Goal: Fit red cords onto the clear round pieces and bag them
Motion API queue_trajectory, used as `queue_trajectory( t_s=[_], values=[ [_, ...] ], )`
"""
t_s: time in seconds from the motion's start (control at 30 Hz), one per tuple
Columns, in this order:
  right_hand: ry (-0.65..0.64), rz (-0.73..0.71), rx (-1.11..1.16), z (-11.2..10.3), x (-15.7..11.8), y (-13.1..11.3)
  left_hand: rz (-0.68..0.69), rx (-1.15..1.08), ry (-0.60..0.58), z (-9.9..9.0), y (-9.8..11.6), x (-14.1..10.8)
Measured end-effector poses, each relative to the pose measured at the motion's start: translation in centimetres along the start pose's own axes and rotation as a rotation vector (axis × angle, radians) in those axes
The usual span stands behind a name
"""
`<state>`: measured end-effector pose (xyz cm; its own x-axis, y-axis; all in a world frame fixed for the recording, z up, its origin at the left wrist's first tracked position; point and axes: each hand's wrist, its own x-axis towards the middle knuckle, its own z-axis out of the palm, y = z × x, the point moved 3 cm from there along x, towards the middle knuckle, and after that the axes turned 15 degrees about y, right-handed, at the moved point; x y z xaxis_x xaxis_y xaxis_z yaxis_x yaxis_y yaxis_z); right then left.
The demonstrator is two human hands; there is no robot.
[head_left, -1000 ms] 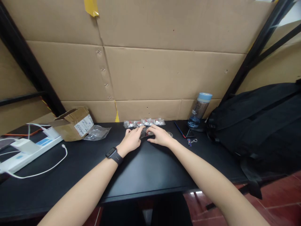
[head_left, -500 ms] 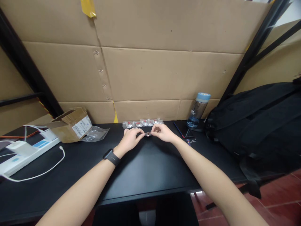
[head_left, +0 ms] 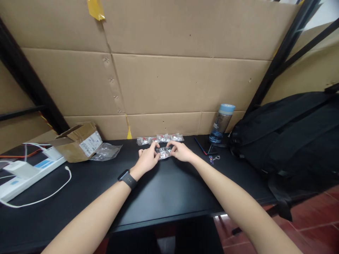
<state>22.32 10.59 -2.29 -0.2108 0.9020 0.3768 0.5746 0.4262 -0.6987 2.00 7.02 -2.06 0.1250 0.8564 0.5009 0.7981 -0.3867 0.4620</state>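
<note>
Between my hands is a small clear plastic packet (head_left: 164, 152) with something shiny and reddish inside; its exact contents are too small to make out. My left hand (head_left: 148, 157), with a dark watch on the wrist, pinches the packet's left edge between thumb and fingers. On the other side, my right hand (head_left: 180, 151) grips the right edge the same way. Just behind them, a row of several similar clear packets (head_left: 144, 140) with red marks lies along the foot of the cardboard wall, partly covered by my left fingers.
An opened cardboard box (head_left: 76, 144) and a crumpled clear bag (head_left: 107, 151) lie left, near a white power strip (head_left: 39, 175) with cables. To the right are a phone (head_left: 203, 145), a keychain (head_left: 214, 159), a water bottle (head_left: 221, 123) and a black backpack (head_left: 286, 134).
The packet has turned from nearly edge-on to showing its broad face, and sits slightly lower. My left hand has shifted slightly left and rotated; both hands still grip it.
</note>
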Motion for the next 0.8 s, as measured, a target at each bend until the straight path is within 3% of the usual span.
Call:
queue_trajectory(
  t_s=[0.13,0.37,0.5,0.8],
  values=[
    [-0.011,-0.141,-0.195,0.1,-0.2,-1.0,0.144,0.156,-0.005,0.2,0.3,-0.2],
    [0.01,-0.365,-0.353,0.8,-0.6,-0.7,0.228,0.203,-0.038,-0.4,0.5,-0.3],
    [0.006,-0.342,-0.309,0.7,-0.5,-1.0,0.228,0.171,-0.011,-0.4,0.6,-0.3],
    [0.053,-0.169,0.028,-0.4,-0.2,-1.5,0.071,0.055,0.044,-0.4,-0.9,1.0]
  ],
)
